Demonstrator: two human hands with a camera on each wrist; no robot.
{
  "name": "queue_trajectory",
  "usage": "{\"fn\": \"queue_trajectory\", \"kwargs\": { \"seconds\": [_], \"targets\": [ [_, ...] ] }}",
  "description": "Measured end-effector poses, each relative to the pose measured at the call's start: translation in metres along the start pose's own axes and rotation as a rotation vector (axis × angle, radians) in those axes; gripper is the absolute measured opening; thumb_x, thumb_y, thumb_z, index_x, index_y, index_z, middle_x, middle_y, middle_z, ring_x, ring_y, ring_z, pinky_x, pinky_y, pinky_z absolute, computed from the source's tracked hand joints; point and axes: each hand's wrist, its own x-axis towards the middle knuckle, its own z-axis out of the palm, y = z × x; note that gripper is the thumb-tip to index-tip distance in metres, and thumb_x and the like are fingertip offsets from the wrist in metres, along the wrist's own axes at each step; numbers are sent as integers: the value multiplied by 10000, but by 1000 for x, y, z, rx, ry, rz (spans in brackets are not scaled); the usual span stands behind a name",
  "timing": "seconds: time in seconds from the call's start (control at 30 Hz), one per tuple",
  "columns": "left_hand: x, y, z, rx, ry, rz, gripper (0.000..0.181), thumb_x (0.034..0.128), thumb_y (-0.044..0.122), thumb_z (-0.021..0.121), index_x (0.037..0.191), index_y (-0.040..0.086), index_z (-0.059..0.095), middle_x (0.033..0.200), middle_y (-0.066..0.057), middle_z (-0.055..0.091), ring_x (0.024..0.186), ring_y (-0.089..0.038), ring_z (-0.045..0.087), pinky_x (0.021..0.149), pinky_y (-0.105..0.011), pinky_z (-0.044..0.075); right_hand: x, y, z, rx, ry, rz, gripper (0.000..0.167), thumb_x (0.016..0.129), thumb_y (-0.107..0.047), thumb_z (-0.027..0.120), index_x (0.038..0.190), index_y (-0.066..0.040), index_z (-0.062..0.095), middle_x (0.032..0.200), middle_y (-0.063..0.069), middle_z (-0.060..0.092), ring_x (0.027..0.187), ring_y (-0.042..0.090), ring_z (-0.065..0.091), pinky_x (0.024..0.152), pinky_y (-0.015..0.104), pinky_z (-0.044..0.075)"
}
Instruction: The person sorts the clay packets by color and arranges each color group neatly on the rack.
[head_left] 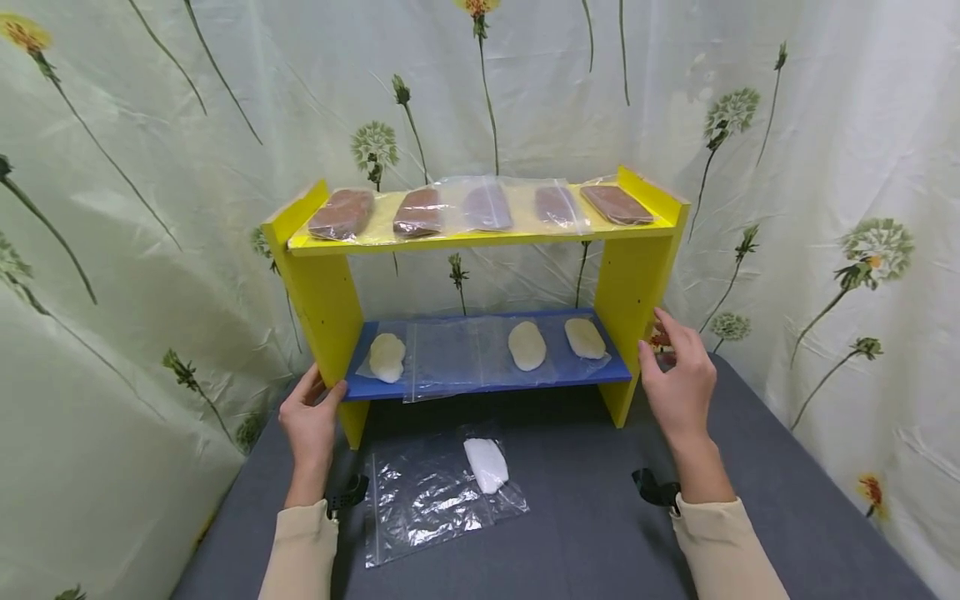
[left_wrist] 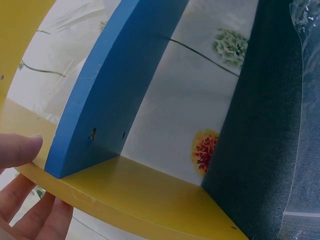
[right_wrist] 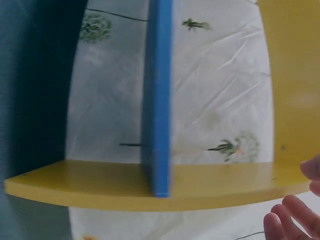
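Note:
A small yellow shelf unit (head_left: 633, 287) with a blue lower board (head_left: 450, 390) stands on the dark table. My left hand (head_left: 311, 421) holds its left side panel near the blue board, with thumb inside and fingers outside in the left wrist view. Beside the right side panel is my right hand (head_left: 681, 383), its thumb and fingers spread at the front edge; firm contact cannot be made out. Brown slabs in clear bags (head_left: 341, 214) line the top board. On the blue board lie pale oval pieces (head_left: 527, 346) and a clear zip bag (head_left: 442, 354).
In front of the shelf lies a clear zip bag (head_left: 427, 500) with a white piece (head_left: 486, 465) at its right end. A flower-printed curtain (head_left: 810, 167) surrounds the back and sides of the dark table (head_left: 585, 533).

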Motion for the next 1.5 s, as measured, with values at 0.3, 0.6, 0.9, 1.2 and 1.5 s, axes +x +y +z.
{"fn": "queue_trajectory", "kwargs": {
  "seconds": [0.3, 0.6, 0.9, 1.2, 1.5],
  "targets": [
    [-4, 0, -1, 20, -13, 2, 478, 905, 178, 779, 1353, 296, 663, 1245, -43, 692, 1113, -225, 652, 854, -198, 543, -17, 27, 11, -55, -28, 102, 545, 875, -61, 771, 1394, -143, 628, 1088, 131, 698, 887, 283, 687, 651, 8, 389],
    [0, 11, -5, -16, 19, 92, 450, 910, 161, 771, 1331, 291, 679, 1214, -51, 705, 1081, -228, 668, 825, -164, 535, -27, 43, 25, -87, -114, 131, 414, 856, -82, 801, 1256, -75, 696, 954, 129, 732, 781, 289, 670, 642, 346, 471],
    [-9, 47, -8, -24, 156, 198, 451, 906, -5, 731, 1341, 98, 666, 1214, -138, 691, 1101, -311, 659, 862, -176, 512, -34, 55, 28, -136, -185, 193, 171, 897, -186, 778, 965, -41, 717, 766, 126, 692, 704, 305, 638, 616, 398, 445],
    [-27, 98, -7, -9, 276, 237, 369, 898, -5, 730, 1259, 69, 716, 1182, -159, 692, 1092, -262, 652, 898, -208, 517, -29, 55, 27, -120, -218, 218, 219, 906, -205, 772, 1062, -52, 751, 843, 143, 731, 758, 315, 674, 631, 390, 486],
    [-44, 119, 11, -87, -65, 414, 357, 893, -104, 691, 1243, -32, 688, 1114, -235, 693, 993, -389, 652, 829, -222, 543, -30, 54, 24, -111, -235, 259, 198, 911, -229, 771, 1018, -63, 756, 816, 127, 725, 744, 303, 665, 603, 358, 469]
  ]
}}
